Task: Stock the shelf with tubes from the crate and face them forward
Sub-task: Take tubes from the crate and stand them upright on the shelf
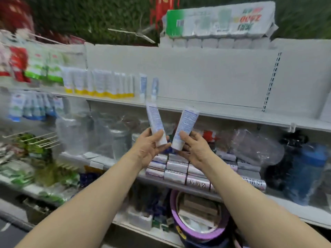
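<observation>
Store shelving: just below the white shelf (223, 109), left hand (149, 146) and right hand (195, 149) each clamp fingers round a tube's cap end, left tube (154, 119) and right tube (186, 125) leaning apart; judged light, soft-walled, best gripped near the stiffer cap.

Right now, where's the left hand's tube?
Head view, centre: tube in the left hand, beside the other tube in the right hand, before the shelf.
</observation>
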